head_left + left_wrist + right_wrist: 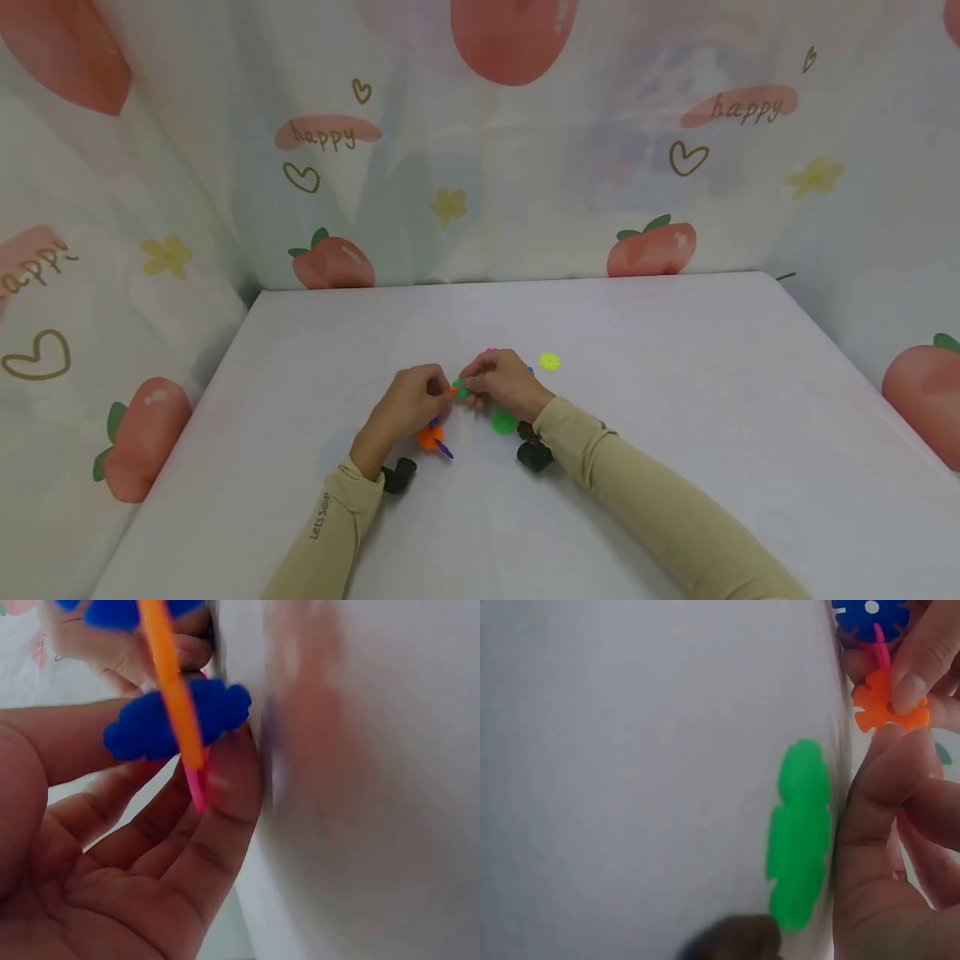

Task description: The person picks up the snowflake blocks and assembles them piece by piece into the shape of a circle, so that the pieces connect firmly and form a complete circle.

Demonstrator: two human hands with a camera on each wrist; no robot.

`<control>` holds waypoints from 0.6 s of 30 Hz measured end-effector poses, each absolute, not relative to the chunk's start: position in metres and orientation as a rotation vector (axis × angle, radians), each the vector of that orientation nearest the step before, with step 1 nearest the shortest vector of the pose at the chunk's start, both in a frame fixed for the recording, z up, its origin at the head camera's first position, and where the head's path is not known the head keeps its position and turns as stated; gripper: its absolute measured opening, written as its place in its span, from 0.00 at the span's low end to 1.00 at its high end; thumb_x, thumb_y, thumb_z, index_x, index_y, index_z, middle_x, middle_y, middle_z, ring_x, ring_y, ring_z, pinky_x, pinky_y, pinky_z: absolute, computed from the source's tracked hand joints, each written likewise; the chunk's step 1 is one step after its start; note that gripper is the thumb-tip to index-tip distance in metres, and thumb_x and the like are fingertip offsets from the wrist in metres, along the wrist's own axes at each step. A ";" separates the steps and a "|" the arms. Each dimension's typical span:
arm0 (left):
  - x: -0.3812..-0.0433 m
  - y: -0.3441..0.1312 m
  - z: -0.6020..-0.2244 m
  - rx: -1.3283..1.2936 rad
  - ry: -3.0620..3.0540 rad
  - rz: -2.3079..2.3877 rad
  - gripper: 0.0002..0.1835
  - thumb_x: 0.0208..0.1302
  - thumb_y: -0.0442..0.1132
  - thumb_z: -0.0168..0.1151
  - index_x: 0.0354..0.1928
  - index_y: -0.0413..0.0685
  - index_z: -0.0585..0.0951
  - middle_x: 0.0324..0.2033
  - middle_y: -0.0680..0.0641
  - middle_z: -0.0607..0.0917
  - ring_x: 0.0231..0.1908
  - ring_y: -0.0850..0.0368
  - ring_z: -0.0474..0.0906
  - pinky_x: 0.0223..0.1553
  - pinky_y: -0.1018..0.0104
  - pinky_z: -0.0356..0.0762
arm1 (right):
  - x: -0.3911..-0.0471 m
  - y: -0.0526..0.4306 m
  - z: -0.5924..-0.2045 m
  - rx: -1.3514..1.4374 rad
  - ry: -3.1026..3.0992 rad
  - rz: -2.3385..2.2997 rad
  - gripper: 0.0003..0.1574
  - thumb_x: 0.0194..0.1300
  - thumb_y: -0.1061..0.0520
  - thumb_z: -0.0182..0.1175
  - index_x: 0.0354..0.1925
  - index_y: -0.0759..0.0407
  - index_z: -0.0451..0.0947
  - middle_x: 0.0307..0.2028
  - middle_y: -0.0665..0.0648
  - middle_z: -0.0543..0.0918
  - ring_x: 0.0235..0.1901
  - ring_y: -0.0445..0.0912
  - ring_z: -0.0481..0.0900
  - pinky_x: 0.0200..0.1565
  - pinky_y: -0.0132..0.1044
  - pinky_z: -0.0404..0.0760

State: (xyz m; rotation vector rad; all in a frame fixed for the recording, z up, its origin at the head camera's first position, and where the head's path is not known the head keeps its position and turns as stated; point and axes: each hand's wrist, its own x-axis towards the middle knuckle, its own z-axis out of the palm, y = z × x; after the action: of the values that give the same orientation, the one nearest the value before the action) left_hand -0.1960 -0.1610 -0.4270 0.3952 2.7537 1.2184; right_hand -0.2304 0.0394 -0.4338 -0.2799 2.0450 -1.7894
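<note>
In the head view my left hand (412,400) and right hand (504,383) meet over the table. The left thumb and fingertips pinch an orange snowflake disc (892,705), seen in the right wrist view. Joined to it are a pink disc (881,649), edge-on, and a blue disc (868,621). From the left wrist, a blue disc (142,727) crosses an orange one (171,675). The right fingertips hold a small green disc (461,388) against the orange disc's edge; fingers largely hide it in the right wrist view. Below the left hand are orange (430,438) and blue-purple (444,450) pieces.
On the white table (660,358) a green disc (503,422) lies beneath the right hand. Beside it is a dark brown disc (527,431). A yellow disc (550,361) lies farther back. Black devices (535,456) sit under both wrists. Printed cloth surrounds the table.
</note>
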 end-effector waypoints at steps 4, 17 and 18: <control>-0.196 -0.168 -0.424 0.329 2.654 1.209 0.04 0.71 0.36 0.70 0.38 0.44 0.84 0.32 0.51 0.85 0.31 0.55 0.80 0.35 0.62 0.81 | -0.231 0.039 -0.432 -0.345 2.085 -1.727 0.14 0.70 0.72 0.59 0.51 0.77 0.84 0.35 0.64 0.88 0.25 0.46 0.82 0.32 0.34 0.82; -0.203 -0.173 -0.431 0.256 2.691 1.290 0.14 0.80 0.38 0.59 0.55 0.38 0.87 0.42 0.46 0.89 0.45 0.50 0.83 0.54 0.50 0.83 | -0.229 0.031 -0.429 -0.532 2.401 -1.395 0.13 0.71 0.69 0.60 0.52 0.69 0.84 0.32 0.56 0.88 0.26 0.45 0.85 0.33 0.36 0.82; -0.203 -0.172 -0.431 0.236 2.693 1.295 0.14 0.79 0.38 0.59 0.55 0.38 0.87 0.43 0.45 0.89 0.46 0.49 0.83 0.54 0.50 0.82 | -0.229 0.030 -0.428 -0.544 2.403 -1.392 0.13 0.72 0.69 0.58 0.52 0.69 0.84 0.32 0.56 0.88 0.26 0.45 0.85 0.33 0.36 0.82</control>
State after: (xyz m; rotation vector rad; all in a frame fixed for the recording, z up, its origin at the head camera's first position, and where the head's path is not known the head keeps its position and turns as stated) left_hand -0.2028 -0.1720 -0.4313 0.2361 2.6930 1.2950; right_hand -0.2287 0.0301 -0.4280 -0.5437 2.4035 -1.3918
